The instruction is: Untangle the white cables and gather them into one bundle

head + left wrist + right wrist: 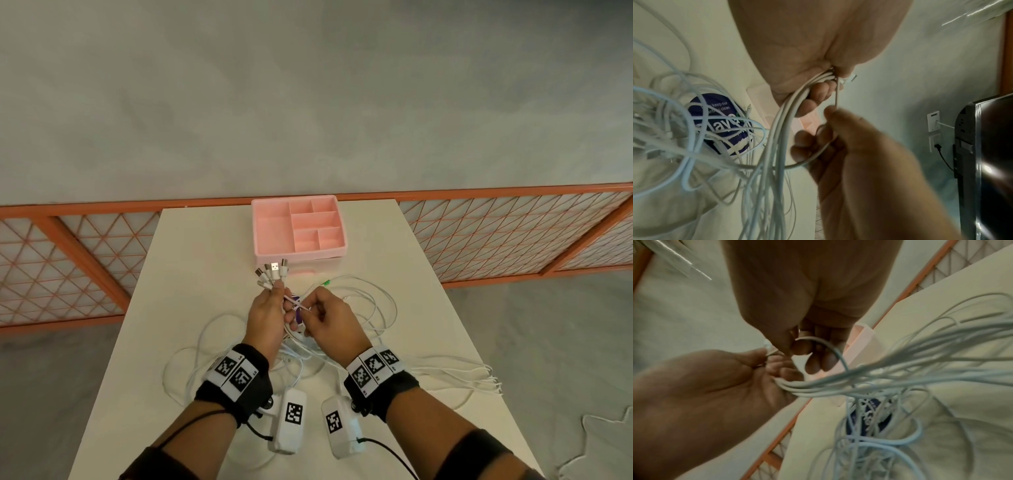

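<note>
- The left hand (266,310) grips the gathered white cables (373,305) just below their connector plugs (272,270).
- The right hand (329,317) pinches one thin cable strand (836,95).
- Loose loops sprawl across the table (191,260), near the pink organizer tray (298,226).

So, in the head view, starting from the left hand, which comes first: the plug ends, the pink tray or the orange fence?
From the left hand:
1. Plug ends: sticking out of its grip, just above the fingers.
2. Pink tray: beyond them, at the table's far edge.
3. Orange fence: farthest, past the table.
</note>
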The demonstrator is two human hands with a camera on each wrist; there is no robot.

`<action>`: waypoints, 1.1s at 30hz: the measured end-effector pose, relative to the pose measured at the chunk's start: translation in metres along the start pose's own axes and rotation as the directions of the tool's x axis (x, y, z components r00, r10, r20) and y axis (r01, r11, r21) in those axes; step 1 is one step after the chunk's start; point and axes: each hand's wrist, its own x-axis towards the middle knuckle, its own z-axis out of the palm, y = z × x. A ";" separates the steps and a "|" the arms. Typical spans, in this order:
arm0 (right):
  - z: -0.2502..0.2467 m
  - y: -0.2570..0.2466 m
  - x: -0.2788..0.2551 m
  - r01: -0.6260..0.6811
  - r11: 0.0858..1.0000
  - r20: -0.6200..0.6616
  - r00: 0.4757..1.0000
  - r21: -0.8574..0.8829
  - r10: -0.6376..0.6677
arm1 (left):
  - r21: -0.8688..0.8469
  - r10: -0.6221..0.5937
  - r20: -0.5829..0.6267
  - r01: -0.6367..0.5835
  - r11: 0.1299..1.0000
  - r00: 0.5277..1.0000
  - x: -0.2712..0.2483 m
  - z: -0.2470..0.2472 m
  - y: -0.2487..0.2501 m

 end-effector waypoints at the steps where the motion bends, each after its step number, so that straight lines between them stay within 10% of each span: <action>1: -0.002 0.013 0.001 -0.005 0.997 0.002 1.000 -0.083 0.005 | -0.014 0.006 -0.009 -0.006 1.000 1.000 0.002 -0.002 0.002; 13: -0.015 0.071 -0.002 -0.314 0.894 0.125 0.921 -0.320 0.368 | -0.211 -0.001 0.084 0.019 0.977 0.996 -0.017 0.010 0.023; 17: -0.023 0.047 0.008 -0.327 0.939 0.058 0.945 0.105 0.323 | -0.172 -0.040 0.011 0.041 0.984 0.999 -0.009 0.002 0.027; 22: -0.042 -0.014 0.018 -0.204 0.734 0.101 0.978 0.648 0.183 | -0.023 0.088 0.044 -0.087 0.996 0.995 -0.001 -0.005 0.027; 28: -0.041 -0.050 0.021 -0.050 0.780 0.117 0.993 0.624 -0.030 | 0.008 0.133 0.160 -0.136 0.991 0.978 -0.005 0.003 0.032; 33: -0.059 -0.067 0.033 0.141 0.614 -0.123 0.990 0.777 -0.072 | -0.104 0.093 0.231 -0.070 0.992 0.969 -0.009 0.000 0.036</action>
